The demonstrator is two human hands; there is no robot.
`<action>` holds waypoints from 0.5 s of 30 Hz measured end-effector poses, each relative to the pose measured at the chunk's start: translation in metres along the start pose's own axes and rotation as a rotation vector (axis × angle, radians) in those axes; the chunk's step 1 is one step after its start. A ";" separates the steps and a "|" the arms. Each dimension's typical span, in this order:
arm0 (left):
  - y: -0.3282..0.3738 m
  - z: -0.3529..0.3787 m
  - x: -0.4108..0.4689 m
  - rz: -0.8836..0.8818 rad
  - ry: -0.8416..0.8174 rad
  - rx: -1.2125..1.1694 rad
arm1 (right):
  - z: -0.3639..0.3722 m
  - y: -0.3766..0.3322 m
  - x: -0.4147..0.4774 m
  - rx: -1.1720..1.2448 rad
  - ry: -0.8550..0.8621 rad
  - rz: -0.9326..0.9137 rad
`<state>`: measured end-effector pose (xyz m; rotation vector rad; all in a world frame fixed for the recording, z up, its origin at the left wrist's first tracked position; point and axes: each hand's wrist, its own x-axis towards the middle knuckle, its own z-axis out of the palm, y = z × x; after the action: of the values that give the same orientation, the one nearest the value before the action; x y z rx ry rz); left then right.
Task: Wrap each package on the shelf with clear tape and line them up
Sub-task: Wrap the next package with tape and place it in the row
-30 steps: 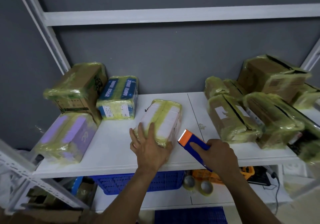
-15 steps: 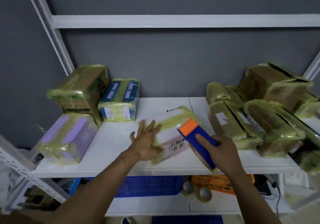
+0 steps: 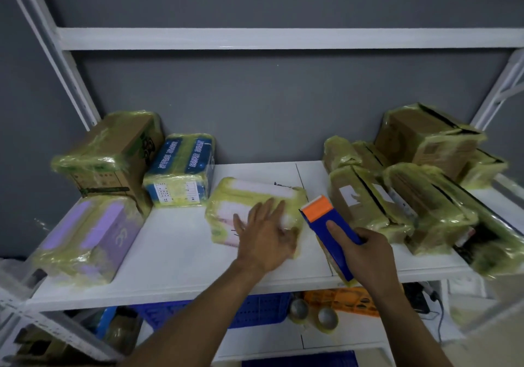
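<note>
A white and pink package (image 3: 249,199) wrapped in yellowish tape lies flat in the middle of the white shelf (image 3: 175,250). My left hand (image 3: 266,233) rests on its near right part with fingers spread flat. My right hand (image 3: 368,250) grips a blue tape dispenser (image 3: 329,230) with an orange front end, just right of the package. At the left stand a purple package (image 3: 88,236), a brown carton (image 3: 110,151) and a blue and white package (image 3: 181,173), all taped. Several taped brown packages (image 3: 411,193) are heaped at the right.
The grey wall and a white crossbar (image 3: 283,39) close the back of the shelf. Below the shelf sit a blue crate (image 3: 255,310), an orange crate (image 3: 346,301) and two tape rolls (image 3: 312,314). White uprights (image 3: 56,63) stand at both sides.
My left hand has turned the white and pink package from lengthwise to lying crosswise on the shelf. My right hand has lifted the dispenser up beside the package's right end.
</note>
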<state>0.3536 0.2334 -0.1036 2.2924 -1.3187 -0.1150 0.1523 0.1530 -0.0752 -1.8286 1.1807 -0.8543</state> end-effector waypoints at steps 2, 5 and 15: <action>0.014 0.017 0.005 -0.024 -0.047 0.063 | -0.002 0.004 -0.001 0.009 0.031 0.004; 0.019 0.030 0.009 -0.056 0.007 0.030 | -0.007 0.008 0.001 -0.002 0.060 0.024; -0.024 0.003 0.002 0.264 -0.177 -0.327 | -0.008 0.008 -0.003 -0.020 -0.087 -0.014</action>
<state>0.3725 0.2405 -0.1169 1.8543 -1.5501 -0.4193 0.1418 0.1514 -0.0786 -1.8730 1.1267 -0.7646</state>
